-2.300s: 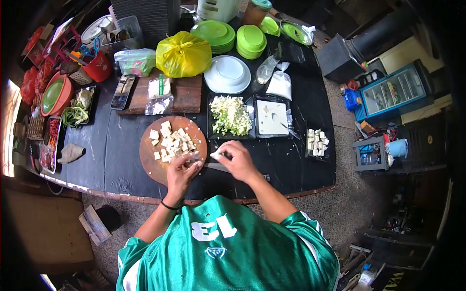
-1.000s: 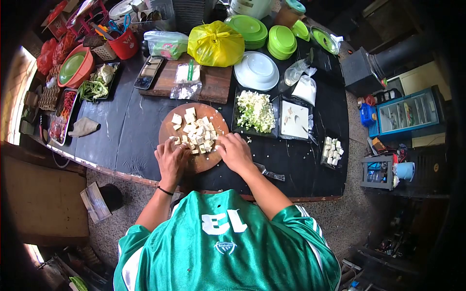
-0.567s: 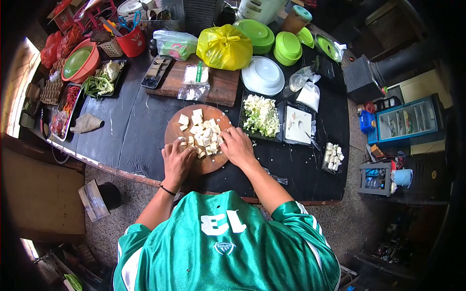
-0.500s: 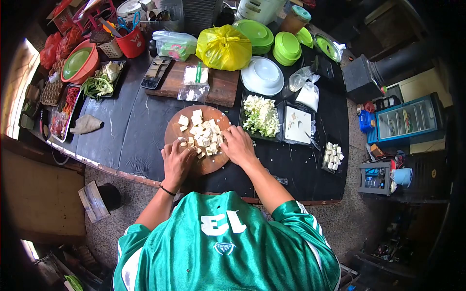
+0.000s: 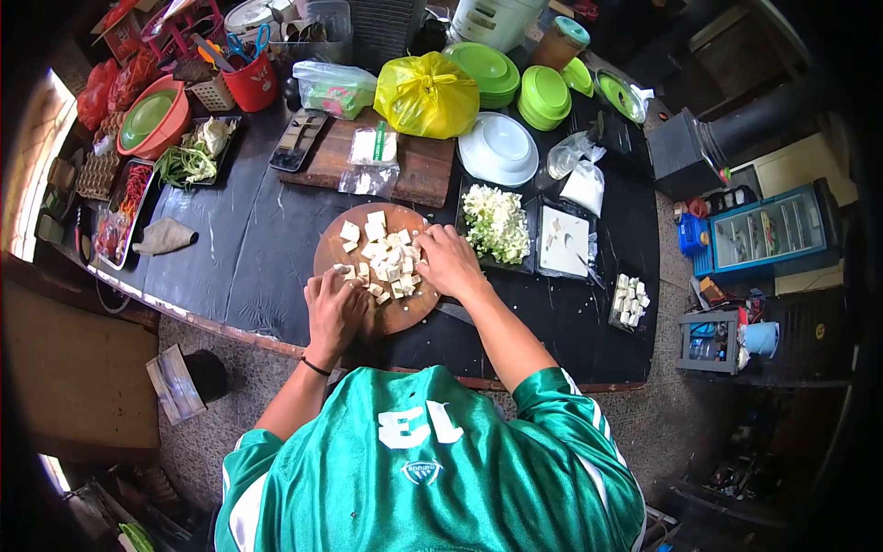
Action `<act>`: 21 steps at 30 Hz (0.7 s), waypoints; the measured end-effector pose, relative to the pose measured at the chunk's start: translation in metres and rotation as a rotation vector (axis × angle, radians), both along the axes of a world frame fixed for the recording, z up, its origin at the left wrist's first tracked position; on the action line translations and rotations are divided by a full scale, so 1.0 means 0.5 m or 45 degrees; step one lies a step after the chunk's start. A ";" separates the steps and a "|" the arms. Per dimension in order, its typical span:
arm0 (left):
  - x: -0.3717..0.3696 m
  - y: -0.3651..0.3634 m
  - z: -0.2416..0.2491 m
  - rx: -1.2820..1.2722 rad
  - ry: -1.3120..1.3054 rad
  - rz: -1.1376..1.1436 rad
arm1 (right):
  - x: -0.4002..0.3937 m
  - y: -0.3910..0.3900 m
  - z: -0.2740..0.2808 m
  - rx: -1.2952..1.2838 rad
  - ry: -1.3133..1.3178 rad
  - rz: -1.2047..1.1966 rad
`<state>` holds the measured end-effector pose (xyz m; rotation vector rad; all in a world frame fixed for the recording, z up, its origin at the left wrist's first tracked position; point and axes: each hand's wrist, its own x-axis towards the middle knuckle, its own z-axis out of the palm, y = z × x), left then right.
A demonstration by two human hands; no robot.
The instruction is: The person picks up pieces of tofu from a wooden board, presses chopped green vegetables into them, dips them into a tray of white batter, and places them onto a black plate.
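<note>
Several white tofu cubes [image 5: 391,253] lie heaped on a round wooden board [image 5: 336,235] in the middle of the table's near side. At the heap's left edge, my left hand [image 5: 335,308] has its fingers bent and closed against the nearest cubes. My right hand [image 5: 450,260] curls round the right edge, its fingers together and pressed to cubes there. Both palms face down, so the undersides of the fingers are hidden. A knife blade [image 5: 454,313] shows on the table, partly under my right forearm.
Right of the board, a black tray holds chopped pale-green vegetables [image 5: 495,224], beside a white-based tray [image 5: 564,241]. Another small tray carries tofu cubes [image 5: 629,301]. Behind stand a thick wooden block [image 5: 418,175], white plates [image 5: 498,149] and a yellow bag [image 5: 427,94]. A cloth [image 5: 166,236] lies left.
My right hand has shifted slightly up and left along the heap, and more of the knife blade shows beside my forearm. My left hand stays nearly in place.
</note>
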<state>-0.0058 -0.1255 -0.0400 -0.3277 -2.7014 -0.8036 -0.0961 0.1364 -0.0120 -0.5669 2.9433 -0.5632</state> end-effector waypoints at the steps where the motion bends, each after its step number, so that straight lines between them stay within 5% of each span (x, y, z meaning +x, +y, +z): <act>1: 0.001 -0.003 -0.001 0.009 0.000 0.003 | 0.001 -0.001 0.002 0.000 -0.004 0.001; 16: 0.004 -0.001 -0.001 0.103 -0.039 0.014 | 0.031 0.082 0.011 -0.933 -0.229 -0.499; 21: 0.004 0.005 -0.009 0.110 0.001 -0.006 | 0.079 0.199 0.083 -0.558 -0.216 -0.702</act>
